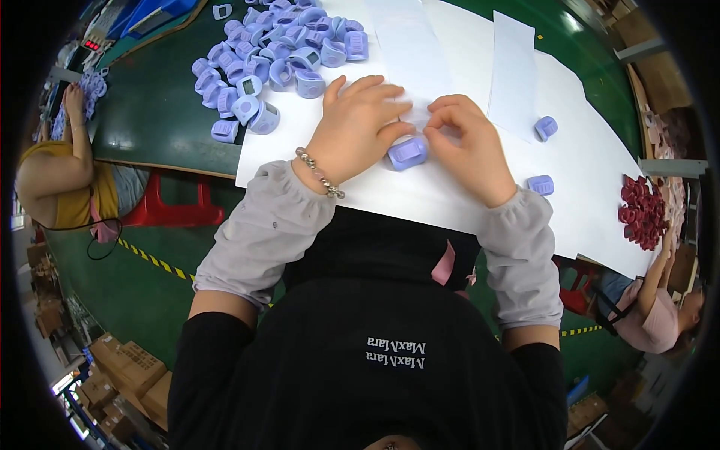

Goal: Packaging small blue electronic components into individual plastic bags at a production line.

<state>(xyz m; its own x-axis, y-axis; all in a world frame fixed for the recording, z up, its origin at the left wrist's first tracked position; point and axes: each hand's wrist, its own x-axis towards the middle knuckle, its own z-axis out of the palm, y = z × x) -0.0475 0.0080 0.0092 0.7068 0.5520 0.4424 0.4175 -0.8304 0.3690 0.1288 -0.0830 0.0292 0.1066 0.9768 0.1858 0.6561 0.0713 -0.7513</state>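
A lilac plastic piece [407, 153], rounded with a raised oblong on top, lies on white sheeting between my hands. My left hand [351, 135] is at its upper left, fingers spread and slightly blurred, the thumb tip beside the piece. On the other side, my right hand [471, 146] has thumb and forefinger closed in a pinch; what they hold, if anything, is too small to make out. A heap of similar lilac pieces [281, 49] is beyond my left hand. Two more single pieces, one farther off [546, 128] and one nearer [540, 184], lie to the right.
White sheeting [420, 196] covers much of the green table [150, 112]. A paler strip [512, 71] lies at the far right. One co-worker [64, 176] sits at the left, another [652, 307] at the right near dark red pieces [643, 214]. A red stool [176, 201] stands left.
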